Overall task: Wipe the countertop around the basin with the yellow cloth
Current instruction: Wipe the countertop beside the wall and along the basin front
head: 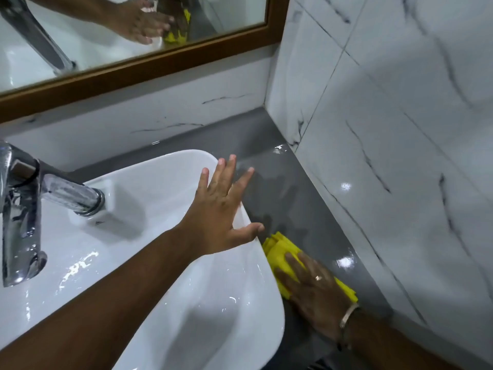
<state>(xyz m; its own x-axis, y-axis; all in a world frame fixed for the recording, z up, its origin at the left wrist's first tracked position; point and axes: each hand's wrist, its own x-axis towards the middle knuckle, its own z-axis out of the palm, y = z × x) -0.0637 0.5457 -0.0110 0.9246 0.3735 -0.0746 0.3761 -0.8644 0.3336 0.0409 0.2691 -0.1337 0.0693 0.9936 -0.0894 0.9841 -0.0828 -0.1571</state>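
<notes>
My right hand (310, 276) lies flat, fingers together, pressing the yellow cloth (277, 253) onto the grey countertop (282, 188) in the narrow strip between the basin (149, 236) and the marble-tiled wall (386, 169). The cloth is folded, touching the basin's outer wall; part of it is hidden under my palm. My left hand (221, 209) is spread open, all 5 digits apart, resting on the basin rim and holding nothing.

Risks, as I judge them:
1. The strip ahead looks wet and glossy, with patchy dull areas. 1 pass with a damp cloth may smear it rather than dry it.
2. The cloth is pinned only by palm pressure, not gripped. A fast push toward the far corner could leave it bunched or let it slide out.
3. The basin overhangs the counter, so the band under its edge is easily missed.
4. My left hand bears on a wet, slick rim and could slip.

The tap (53, 193) is well apart from the work.
</notes>
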